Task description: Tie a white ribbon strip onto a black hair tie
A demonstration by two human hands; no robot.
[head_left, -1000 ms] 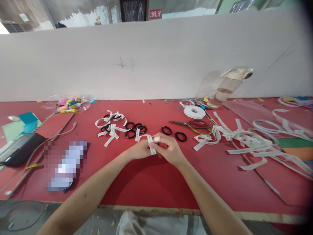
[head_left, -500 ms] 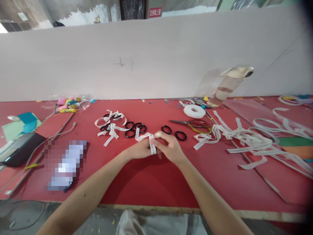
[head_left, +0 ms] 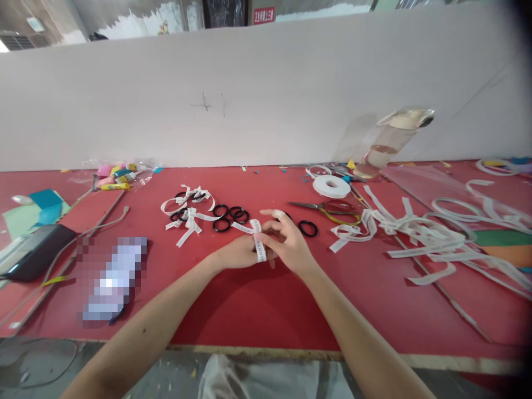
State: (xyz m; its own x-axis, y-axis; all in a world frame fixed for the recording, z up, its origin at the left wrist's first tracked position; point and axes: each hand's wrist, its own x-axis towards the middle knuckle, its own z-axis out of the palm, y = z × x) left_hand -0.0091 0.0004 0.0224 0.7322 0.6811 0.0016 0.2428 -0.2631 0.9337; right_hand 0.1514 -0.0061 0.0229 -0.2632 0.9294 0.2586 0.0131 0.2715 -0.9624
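Observation:
A white printed ribbon is looped around the fingers of my left hand, with one end trailing toward the back left. My right hand pinches this ribbon between thumb and fingers, its index finger stretched out. Both hands meet just above the red table; the left fingertips are partly hidden behind the ribbon and right hand. Black hair ties lie just beyond the left hand, some bare. Others have white ribbon bows tied on. Another black ring rests beyond the right hand.
Scissors and a ribbon roll lie at back right, near a tilted water bottle. Cut ribbon strips pile up at right. A phone, a dark case and a cable occupy the left.
My right index finger has lifted and straightened away from the ribbon. The ribbon's loose end has swung lower and flatter. My left hand has barely moved.

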